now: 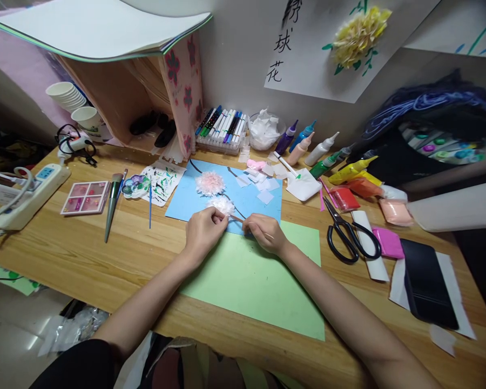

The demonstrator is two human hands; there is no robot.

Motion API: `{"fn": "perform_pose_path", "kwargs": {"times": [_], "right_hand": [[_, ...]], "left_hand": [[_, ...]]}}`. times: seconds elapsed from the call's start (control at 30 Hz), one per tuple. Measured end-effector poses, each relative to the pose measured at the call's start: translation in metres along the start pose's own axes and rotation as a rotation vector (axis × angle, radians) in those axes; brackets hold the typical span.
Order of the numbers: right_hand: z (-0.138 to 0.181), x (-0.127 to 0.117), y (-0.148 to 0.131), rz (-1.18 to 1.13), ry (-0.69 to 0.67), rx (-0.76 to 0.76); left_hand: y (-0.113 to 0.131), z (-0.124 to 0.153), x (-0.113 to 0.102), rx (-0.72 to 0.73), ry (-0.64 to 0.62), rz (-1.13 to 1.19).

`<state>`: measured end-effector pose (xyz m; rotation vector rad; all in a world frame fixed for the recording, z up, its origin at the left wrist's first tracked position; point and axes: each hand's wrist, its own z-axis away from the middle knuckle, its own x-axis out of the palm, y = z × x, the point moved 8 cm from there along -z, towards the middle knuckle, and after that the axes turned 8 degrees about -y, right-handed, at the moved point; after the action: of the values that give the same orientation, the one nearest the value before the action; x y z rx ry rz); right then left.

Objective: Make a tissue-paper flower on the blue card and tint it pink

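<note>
My left hand (204,229) is closed in a pinch on a white tissue-paper flower (222,205) at the near edge of a blue sheet (186,200). My right hand (265,232) is closed around a thin stick (237,218) whose tip reaches toward that flower. A pink tissue flower (209,183) lies higher on the blue sheet, with small white paper squares (263,186) to its right. Both hands rest over a green sheet (259,281) on the wooden desk (85,254).
Black scissors (348,235), coloured clay packets (344,198) and paint bottles (308,148) lie to the right. A marker tray (222,127) stands at the back. A paint palette (135,185), brushes (112,205), a pigment box (86,197) and a power strip (28,197) lie left.
</note>
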<state>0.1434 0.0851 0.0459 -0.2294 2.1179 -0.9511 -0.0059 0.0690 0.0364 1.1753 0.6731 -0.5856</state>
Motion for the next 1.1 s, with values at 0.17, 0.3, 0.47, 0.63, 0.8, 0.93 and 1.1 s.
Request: {"fn": "perform_pose_path", "kwargs": {"times": [0.17, 0.3, 0.47, 0.63, 0.8, 0.93, 1.1], "right_hand": [[-0.001, 0.002, 0.005, -0.044, -0.016, 0.053], [-0.008, 0.002, 0.020, -0.215, 0.019, 0.280], [-0.034, -0.001, 0.037, -0.337, 0.158, 0.578], [-0.050, -0.003, 0.040, -0.328, 0.180, 0.611], [-0.030, -0.007, 0.031, -0.262, 0.194, 0.433], [-0.012, -0.009, 0.031, -0.235, 0.251, 0.350], [-0.013, -0.007, 0.026, -0.198, 0.217, 0.268]], "left_hand": [[-0.014, -0.006, -0.032, 0.043, 0.156, -0.007], [-0.045, -0.028, -0.062, 0.068, 0.269, -0.049], [-0.063, -0.046, -0.063, 0.143, 0.247, -0.122], [-0.059, -0.045, -0.056, 0.190, 0.242, -0.151], [-0.059, -0.045, -0.056, 0.212, 0.232, -0.140], [-0.060, -0.046, -0.056, 0.214, 0.234, -0.144], [-0.060, -0.045, -0.056, 0.205, 0.236, -0.147]]}}
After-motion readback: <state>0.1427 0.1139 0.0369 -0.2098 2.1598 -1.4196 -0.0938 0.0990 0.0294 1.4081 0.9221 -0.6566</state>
